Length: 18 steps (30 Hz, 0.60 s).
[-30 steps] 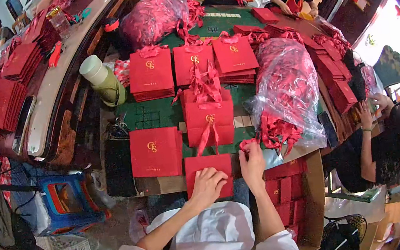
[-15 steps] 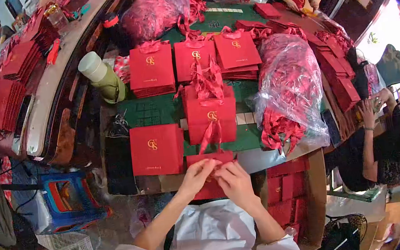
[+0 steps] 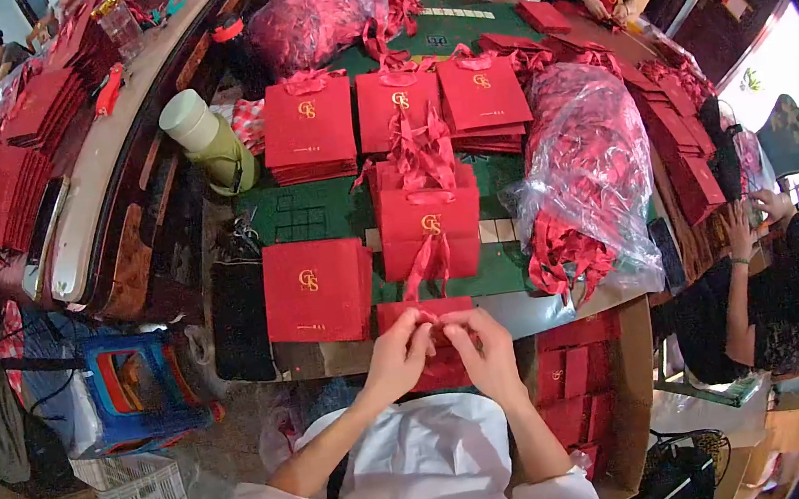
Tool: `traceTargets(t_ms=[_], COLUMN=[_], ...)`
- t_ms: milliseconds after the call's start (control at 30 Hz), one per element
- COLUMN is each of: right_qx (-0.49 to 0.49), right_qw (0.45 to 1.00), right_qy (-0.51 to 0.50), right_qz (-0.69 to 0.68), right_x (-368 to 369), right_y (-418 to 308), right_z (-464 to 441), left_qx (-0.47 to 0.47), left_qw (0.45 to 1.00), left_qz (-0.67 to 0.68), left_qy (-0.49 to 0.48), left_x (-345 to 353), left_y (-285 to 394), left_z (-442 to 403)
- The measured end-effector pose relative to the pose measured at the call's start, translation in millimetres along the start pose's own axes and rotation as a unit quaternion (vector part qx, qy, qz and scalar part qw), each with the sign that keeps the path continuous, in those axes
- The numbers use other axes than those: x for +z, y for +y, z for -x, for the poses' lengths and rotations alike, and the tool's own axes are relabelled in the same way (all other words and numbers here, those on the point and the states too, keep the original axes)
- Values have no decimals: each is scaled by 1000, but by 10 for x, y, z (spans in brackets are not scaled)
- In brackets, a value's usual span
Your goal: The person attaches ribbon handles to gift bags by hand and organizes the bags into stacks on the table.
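Note:
Both hands meet over a red paper bag (image 3: pixel 441 373) at the table's near edge. My left hand (image 3: pixel 403 350) has its fingers pinched on a red ribbon (image 3: pixel 431 322) at the bag's upper part. Close beside it, my right hand (image 3: pixel 477 340) pinches the same ribbon; the fingertips partly hide it. Just beyond stand red bags with ribbon handles (image 3: pixel 429 230), one ribbon hanging down toward my hands. To the left lies a stack of flat red bags (image 3: pixel 317 291) with gold lettering. A clear plastic bag of red ribbons (image 3: pixel 585 164) lies on the right.
Three bag stacks (image 3: pixel 308 125) stand farther back, near a green bottle (image 3: pixel 209 143) and another ribbon-filled plastic bag (image 3: pixel 319 18). An open carton (image 3: pixel 635 390) with red bags is below right. Co-workers sit across the table (image 3: pixel 293 208) and at the right (image 3: pixel 780 300).
My right hand has come from the ribbon pile on the right to the near bag, bringing ribbon. My left hand has moved from lying on the bag to pinching beside it.

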State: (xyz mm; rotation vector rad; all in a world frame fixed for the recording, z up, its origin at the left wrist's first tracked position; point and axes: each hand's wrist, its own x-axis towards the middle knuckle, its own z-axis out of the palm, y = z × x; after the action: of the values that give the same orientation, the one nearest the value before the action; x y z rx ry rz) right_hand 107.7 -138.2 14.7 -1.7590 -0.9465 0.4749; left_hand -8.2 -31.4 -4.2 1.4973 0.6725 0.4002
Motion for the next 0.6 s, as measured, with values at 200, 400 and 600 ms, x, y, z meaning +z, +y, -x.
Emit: traceTargets(t_ms=[200, 400, 600], right_qx=[35, 91, 64], right_qw=[995, 987, 996], right_qy=[-8, -8, 2], right_qz=[-89, -131, 63], right_x=[156, 44, 4], right_y=[164, 134, 264], right_z=[-173, -83, -11], left_qx=[162, 173, 221], left_qw=[958, 958, 891], left_qz=[-237, -230, -392], left_qy=[23, -14, 56], left_x=[94, -29, -93], left_y=[-156, -133, -73], left_z=[50, 16, -211])
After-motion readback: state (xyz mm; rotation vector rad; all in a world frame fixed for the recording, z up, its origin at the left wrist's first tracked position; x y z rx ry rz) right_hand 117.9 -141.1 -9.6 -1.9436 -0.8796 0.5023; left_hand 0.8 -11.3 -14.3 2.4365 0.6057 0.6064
